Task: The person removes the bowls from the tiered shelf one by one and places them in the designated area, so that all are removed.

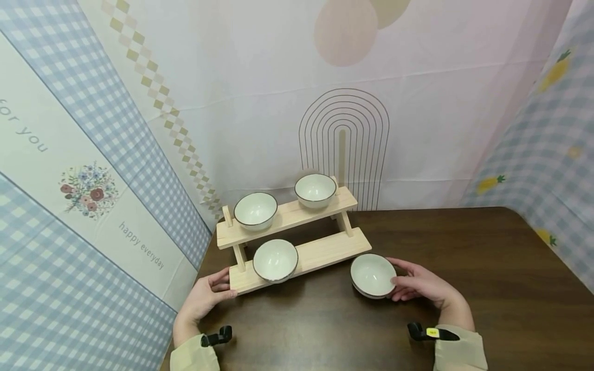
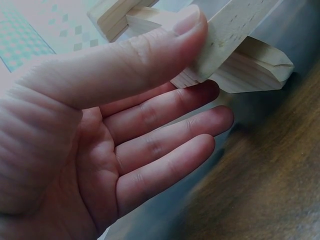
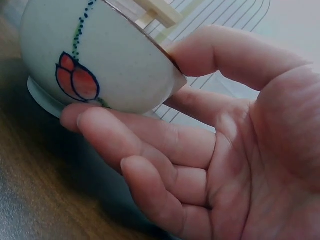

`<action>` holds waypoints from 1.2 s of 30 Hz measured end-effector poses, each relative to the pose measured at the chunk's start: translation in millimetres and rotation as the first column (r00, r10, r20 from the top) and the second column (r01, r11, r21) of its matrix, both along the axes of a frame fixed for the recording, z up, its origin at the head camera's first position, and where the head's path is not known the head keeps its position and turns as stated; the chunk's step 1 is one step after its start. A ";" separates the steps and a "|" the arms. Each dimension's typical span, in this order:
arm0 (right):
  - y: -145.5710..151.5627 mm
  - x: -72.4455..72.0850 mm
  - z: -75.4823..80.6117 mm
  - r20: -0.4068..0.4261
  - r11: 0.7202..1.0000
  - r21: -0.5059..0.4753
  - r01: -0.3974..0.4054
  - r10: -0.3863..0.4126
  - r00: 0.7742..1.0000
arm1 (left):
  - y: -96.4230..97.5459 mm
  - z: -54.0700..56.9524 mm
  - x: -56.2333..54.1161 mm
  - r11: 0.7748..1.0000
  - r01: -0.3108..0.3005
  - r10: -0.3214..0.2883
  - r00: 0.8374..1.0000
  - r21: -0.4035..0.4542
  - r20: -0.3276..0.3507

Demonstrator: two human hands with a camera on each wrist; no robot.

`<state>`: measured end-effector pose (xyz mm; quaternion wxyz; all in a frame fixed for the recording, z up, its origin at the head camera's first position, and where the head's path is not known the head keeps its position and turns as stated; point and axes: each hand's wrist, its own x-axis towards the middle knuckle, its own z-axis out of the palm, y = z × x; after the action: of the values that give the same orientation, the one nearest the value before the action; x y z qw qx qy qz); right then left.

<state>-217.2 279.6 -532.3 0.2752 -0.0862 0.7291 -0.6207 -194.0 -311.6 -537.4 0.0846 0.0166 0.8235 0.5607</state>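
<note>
A two-tier wooden display stand (image 1: 325, 253) stands slanted on the table. My left hand (image 1: 206, 294) grips the left end of its lower board, thumb (image 2: 145, 60) on top and the other fingers extended below. At the right, my right hand (image 1: 419, 282) holds a white bowl (image 1: 373, 275), thumb at the dark rim and fingers around its side and underside. In the right wrist view this bowl shows a painted red flower (image 3: 77, 80). One similar bowl (image 1: 276, 260) sits on the lower board. Two others, a left bowl (image 1: 256, 210) and a right bowl (image 1: 315, 190), sit on the upper board.
Below everything lies a dark brown wooden table (image 1: 315, 330). Behind the stand hangs a pale patterned cloth (image 1: 250, 103). A blue checked cloth (image 1: 139, 139) closes off the left side, and another checked cloth (image 1: 538, 139) hangs at the right.
</note>
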 end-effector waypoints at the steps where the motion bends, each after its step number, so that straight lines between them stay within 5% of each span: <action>1: 0.2 0.4 -0.1 0.000 1.000 -0.003 -0.002 0.002 1.000 | 0.5 0.4 0.3 1.000 -0.001 0.001 1.000 0.000 0.001; 15: 8.3 1.5 -8.8 -0.093 1.000 0.030 0.000 0.003 0.996 | 1.5 -1.6 1.4 1.000 -0.010 0.010 1.000 0.004 0.007; 36: 7.1 -0.5 -6.0 -0.080 0.997 0.050 0.056 -0.052 0.995 | 0.2 -0.4 0.6 1.000 -0.010 0.010 1.000 0.007 0.001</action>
<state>-217.7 286.7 -538.3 0.2315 -0.0839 0.7574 -0.6048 -193.4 -311.4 -537.8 0.0823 0.0126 0.8215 0.5642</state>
